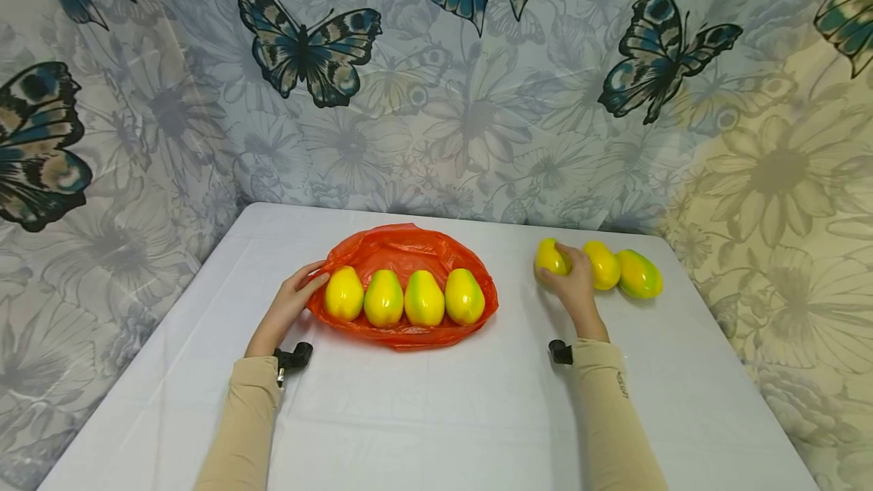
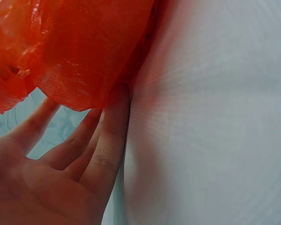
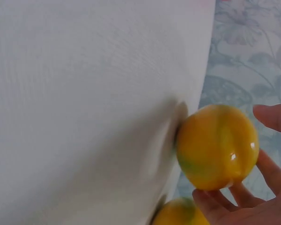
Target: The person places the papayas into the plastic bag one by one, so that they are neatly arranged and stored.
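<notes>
My two beige sleeves, the left sleeve and the right sleeve, lie nearest, with small dark lettering by the right cuff and a black device on the inner side of my left wrist. A matching black gadget sits at my right wrist.

My left hand is at the left edge of a red plastic bag; the fingers are spread and fairly straight, their tips against the plastic. The bag lies spread on the white table, left of the middle. Inside it stand four yellow-green fruits in a row, close to one another.

Well to the right of the bag, my right hand has its fingers round another fruit. I can't tell whether that one touches the table. Just beyond that hand are a yellow fruit and, at the far right, a greener fruit, so near each other that I can't say if they touch.

Behind the table hangs a flowered backdrop printed with large blue butterflies.
</notes>
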